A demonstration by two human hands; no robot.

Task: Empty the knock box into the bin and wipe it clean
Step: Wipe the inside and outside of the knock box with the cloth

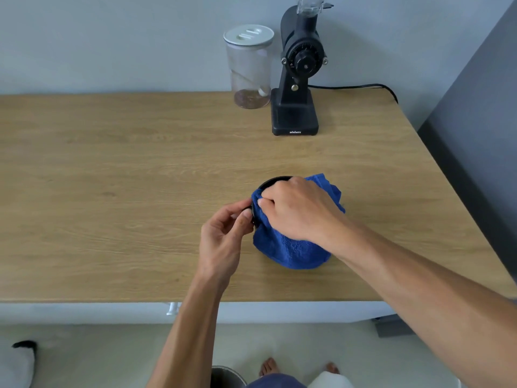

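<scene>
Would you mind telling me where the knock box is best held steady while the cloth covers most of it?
Hold the knock box by its bare left rim, coming in from the left as the left hand does. The blue cloth and the right hand cover the top, front and right, so only the left and far rim are free to pinch.

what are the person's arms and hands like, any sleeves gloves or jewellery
Both arms are bare as far as the frame shows, with no sleeves in view. The left hand and the right hand wear no gloves, and no rings, watch or wristbands show on either.
</scene>
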